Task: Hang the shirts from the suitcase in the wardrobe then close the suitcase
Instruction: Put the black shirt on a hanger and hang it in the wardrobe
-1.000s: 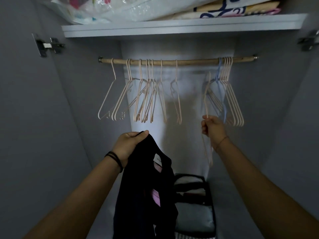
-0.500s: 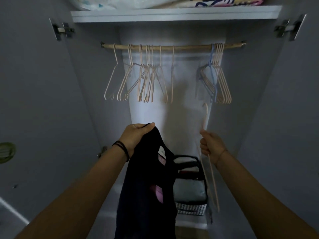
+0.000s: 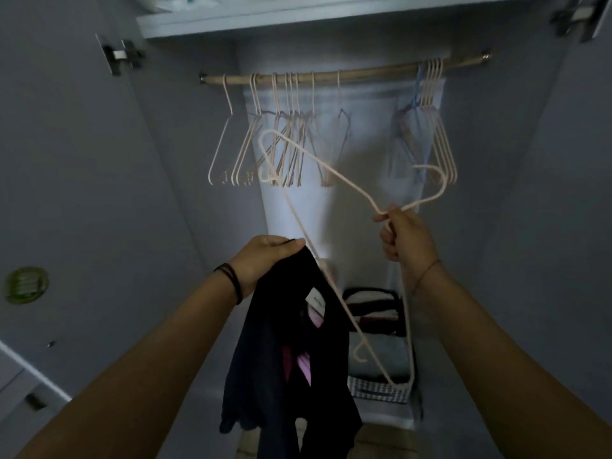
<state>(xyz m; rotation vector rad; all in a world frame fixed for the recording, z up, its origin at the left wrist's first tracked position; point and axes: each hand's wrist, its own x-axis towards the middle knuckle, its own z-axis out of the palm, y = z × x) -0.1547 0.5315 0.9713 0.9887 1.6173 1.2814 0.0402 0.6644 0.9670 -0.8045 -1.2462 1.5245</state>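
My left hand [image 3: 265, 260] grips the top of a dark shirt [image 3: 291, 352] with a white neck label and some pink showing inside; it hangs down in front of the open wardrobe. My right hand [image 3: 404, 240] holds a pale pink hanger [image 3: 318, 160] by the neck below its hook, free of the rail and turned flat toward me. One arm of the hanger crosses just behind the shirt's top edge. The wooden rail [image 3: 364, 72] spans the wardrobe above. The suitcase is out of view.
Several empty pale hangers [image 3: 275, 147] hang at the rail's left and a second bunch [image 3: 433, 127], one of them blue, at the right. A fabric basket [image 3: 381, 352] of folded clothes sits on the wardrobe floor. A shelf [image 3: 298, 14] runs above, and open doors flank both sides.
My right hand has taken the hanger off the rail, pulled it down and swung it round toward the shirt. The left hand kept holding the shirt, and my view moved back.
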